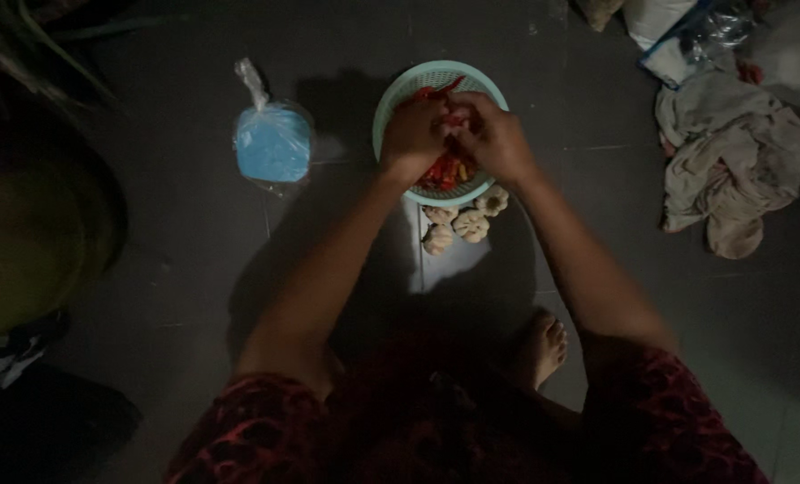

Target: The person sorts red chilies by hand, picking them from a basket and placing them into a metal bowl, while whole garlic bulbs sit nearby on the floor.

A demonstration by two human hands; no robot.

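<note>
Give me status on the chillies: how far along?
Done: red chillies lie piled in the green basket; how many are finished is too dark to tell. In hand: left hand and right hand meet over the basket, working on a chilli. Left: four garlic bulbs on the floor look untouched; the blue bag is knotted shut.

Both hands, left hand (pixel 413 134) and right hand (pixel 494 136), meet over a pale green basket (pixel 391 103) of red chillies (pixel 445 170) on the dark floor (pixel 194 260). Garlic bulbs (pixel 461 224) lie just beside the basket; a tied blue bag (pixel 272 143) sits apart, crumpled cloth (pixel 731 170) well off.
</note>
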